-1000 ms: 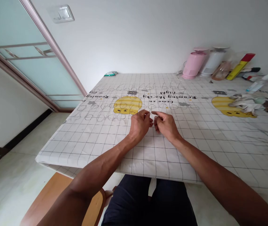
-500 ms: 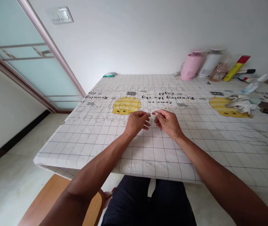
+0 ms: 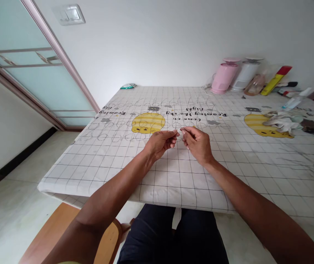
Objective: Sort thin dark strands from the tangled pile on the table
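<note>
At the back of the surface [image 3: 90,172], a pink cylinder [image 3: 223,79] and a white cylinder [image 3: 242,74] stand near a pinkish bottle [image 3: 254,86] and a tilted yellow-and-red box [image 3: 274,84]. A crumpled cloth [image 3: 279,121] lies beside a dark object [image 3: 313,127]. A green packet [image 3: 128,86] rests at the far left corner, below a wall switch [image 3: 69,14].

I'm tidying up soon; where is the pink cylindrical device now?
In the head view, the pink cylindrical device stands right of centre, near the white wall, at the back of the checked white tablecloth, left of the white cylindrical device.
</note>
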`<state>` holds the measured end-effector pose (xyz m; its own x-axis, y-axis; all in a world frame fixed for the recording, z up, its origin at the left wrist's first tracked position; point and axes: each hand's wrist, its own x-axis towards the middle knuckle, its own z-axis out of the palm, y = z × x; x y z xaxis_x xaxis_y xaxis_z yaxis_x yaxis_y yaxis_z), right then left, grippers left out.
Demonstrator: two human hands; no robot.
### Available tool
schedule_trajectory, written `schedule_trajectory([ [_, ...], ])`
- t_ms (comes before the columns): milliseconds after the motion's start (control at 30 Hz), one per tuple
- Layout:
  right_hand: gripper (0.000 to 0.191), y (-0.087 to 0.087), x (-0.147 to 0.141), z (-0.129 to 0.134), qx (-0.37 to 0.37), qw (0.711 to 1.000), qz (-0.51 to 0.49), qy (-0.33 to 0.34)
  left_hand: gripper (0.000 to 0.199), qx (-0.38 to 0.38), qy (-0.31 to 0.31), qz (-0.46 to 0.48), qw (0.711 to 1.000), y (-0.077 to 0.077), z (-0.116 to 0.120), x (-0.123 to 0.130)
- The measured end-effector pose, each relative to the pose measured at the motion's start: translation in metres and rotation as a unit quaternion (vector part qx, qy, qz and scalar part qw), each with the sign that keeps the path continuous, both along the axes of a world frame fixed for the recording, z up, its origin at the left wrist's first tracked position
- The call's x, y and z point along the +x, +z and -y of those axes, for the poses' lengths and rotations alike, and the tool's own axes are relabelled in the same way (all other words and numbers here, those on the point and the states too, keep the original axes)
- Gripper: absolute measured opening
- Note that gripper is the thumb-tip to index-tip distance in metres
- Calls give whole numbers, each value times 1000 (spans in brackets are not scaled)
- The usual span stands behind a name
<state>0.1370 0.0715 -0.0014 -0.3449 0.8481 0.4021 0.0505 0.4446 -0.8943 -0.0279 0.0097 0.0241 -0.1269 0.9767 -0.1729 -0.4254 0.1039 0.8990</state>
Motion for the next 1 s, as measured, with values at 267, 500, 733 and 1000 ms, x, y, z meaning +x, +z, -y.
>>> schedule_trajectory([
  [267,38,17,7,0,-29,999,0,35,25,85,20,-96,992,0,5,7],
  [500,30,17,8,0,-23,999,-4,48,23,79,41,-126,988,1,8,10],
  [733,33,19,10,-5,-51,998,-17,31,42,63,52,-152,985,-1,4,6],
  [1000,34,13,9,-12,-72,997,-6,10,54,74,65,-165,981,-2,3,4],
])
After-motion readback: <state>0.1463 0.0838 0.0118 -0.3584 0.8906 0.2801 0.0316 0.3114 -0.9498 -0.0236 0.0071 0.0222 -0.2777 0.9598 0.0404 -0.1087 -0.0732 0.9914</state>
